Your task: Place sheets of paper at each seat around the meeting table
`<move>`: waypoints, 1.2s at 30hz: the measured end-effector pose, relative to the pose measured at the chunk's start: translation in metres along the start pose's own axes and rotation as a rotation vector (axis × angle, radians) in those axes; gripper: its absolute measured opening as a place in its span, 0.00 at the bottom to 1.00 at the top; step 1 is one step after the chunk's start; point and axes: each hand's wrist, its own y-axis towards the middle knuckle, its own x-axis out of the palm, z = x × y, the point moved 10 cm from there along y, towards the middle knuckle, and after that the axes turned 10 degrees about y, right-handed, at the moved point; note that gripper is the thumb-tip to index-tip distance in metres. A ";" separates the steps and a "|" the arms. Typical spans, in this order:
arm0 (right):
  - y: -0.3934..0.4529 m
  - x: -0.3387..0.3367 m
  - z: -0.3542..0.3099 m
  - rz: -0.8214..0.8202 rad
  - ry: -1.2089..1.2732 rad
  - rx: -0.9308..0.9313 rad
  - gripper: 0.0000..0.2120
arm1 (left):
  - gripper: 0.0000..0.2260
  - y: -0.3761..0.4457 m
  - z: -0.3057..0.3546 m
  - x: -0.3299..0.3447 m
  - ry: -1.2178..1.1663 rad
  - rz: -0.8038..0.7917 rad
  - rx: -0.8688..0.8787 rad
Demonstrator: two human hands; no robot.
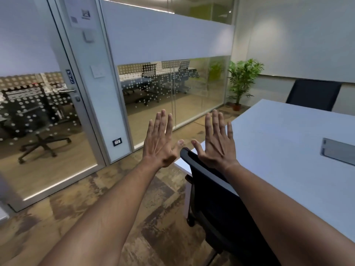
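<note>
The white meeting table [288,150] bears only a recessed metal hatch [338,151].

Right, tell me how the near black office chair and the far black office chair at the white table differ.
The near black office chair stands at the white meeting table's left long edge, seen from behind and side-on; the far black office chair stands at the far end, facing the camera. The near one shows its seat and legs; the far one shows only its backrest. Both are dark, and no paper lies before either.

Matt white table [288,150], glass door [48,112] (dotted) — mesh-backed chair [215,191]
</note>
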 end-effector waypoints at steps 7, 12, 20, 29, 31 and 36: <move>0.095 0.059 0.001 0.024 0.035 -0.016 0.44 | 0.41 0.078 -0.046 0.042 0.035 -0.007 -0.032; 0.154 0.101 0.006 0.028 0.046 -0.036 0.44 | 0.41 0.130 -0.072 0.082 0.035 -0.012 -0.046; 0.227 0.160 0.023 0.030 0.012 -0.014 0.44 | 0.41 0.209 -0.105 0.145 0.020 -0.008 -0.025; 0.331 0.249 0.038 0.038 -0.087 0.105 0.44 | 0.41 0.330 -0.158 0.232 -0.048 0.039 0.085; 0.356 0.266 0.040 0.041 -0.108 0.131 0.44 | 0.41 0.360 -0.169 0.252 -0.072 0.030 0.118; 0.414 0.298 0.053 0.059 -0.164 0.224 0.44 | 0.41 0.430 -0.188 0.296 -0.103 0.039 0.201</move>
